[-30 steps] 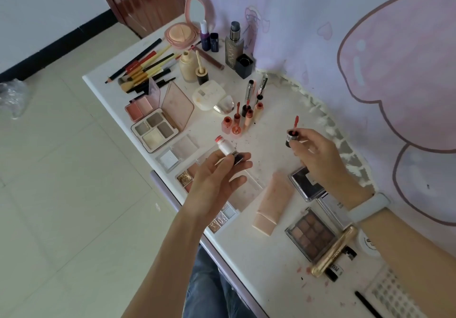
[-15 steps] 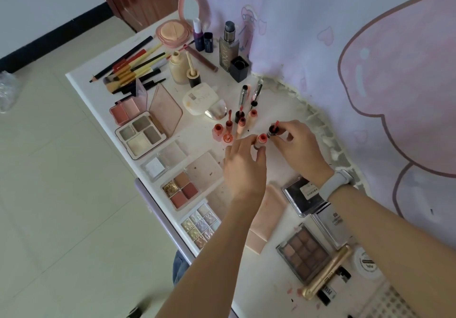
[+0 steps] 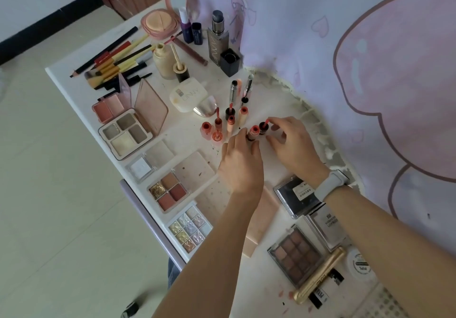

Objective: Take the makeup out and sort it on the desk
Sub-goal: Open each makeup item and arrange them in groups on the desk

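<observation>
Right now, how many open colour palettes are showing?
6: blush duo, neutral quad, white single, glitter quad, shimmer palette along left edge; brown palette by the right forearm. Arms may hide more.

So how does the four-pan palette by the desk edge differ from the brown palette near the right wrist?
The four-pan palette holds glitter gold, tan and two reds; the brown palette holds nine matte browns. The four-pan palette's case is white with its lid laid flat open; the brown palette's frame is dark, no lid visible. Both lie flat on the desk, pans up.
</observation>
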{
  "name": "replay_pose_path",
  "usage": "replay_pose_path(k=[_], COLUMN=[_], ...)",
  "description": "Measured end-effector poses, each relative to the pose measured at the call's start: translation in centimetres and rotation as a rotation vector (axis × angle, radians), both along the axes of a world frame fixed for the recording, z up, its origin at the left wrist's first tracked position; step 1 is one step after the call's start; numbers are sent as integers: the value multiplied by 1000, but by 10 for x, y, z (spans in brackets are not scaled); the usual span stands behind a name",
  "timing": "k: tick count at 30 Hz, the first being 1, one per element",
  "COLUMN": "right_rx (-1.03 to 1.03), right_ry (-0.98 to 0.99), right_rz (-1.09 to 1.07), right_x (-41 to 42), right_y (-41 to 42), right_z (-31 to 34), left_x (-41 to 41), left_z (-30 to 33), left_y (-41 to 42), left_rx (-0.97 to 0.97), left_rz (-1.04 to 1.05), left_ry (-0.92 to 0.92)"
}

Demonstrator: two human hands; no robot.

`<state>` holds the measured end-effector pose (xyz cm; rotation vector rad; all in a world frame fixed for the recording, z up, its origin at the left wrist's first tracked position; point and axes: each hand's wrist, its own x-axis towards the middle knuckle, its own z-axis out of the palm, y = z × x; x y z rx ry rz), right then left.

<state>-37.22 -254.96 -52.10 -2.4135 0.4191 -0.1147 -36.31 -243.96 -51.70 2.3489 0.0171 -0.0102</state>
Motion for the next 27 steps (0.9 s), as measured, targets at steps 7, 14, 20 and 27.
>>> replay_pose_path(k=[7, 14, 20, 27], right_rx=[26, -325, -639, -648], right_ry=[5, 209, 278, 81], right_rz=[19, 706, 797, 808], right_x=[-55, -99, -101, -103], right_y=[9, 39, 53, 53], right_z=[28, 39, 36, 43], left_x=[-30, -49, -68, -94], left_z=[19, 34, 36, 39], left_y=[30, 88, 111, 126], left_rx=[-83, -98, -113, -85], left_rz=[-77, -124, -233, -476], left_ry=[15, 32, 69, 124])
